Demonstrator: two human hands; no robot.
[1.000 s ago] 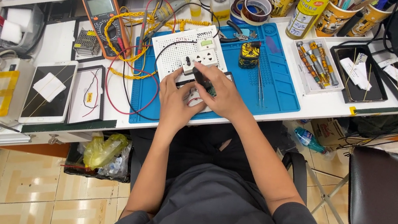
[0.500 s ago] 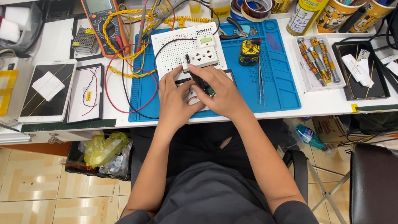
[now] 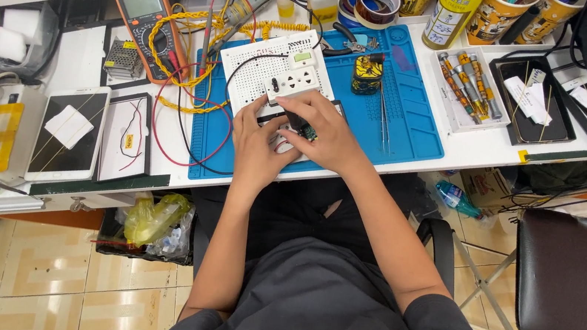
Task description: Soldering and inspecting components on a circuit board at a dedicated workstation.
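Both hands meet at the front edge of the blue mat (image 3: 403, 119) on the tabletop (image 3: 82, 61). The left hand (image 3: 257, 146) presses its curled fingers on a small white part (image 3: 282, 145) lying there, while the right hand (image 3: 327, 135) is clamped on a dark tool (image 3: 297, 123) whose tip points at that part. Just behind them lies a white breadboard (image 3: 253, 70) with a socket block (image 3: 296, 83). An orange multimeter (image 3: 147, 16) sits farther left among yellow and red wires.
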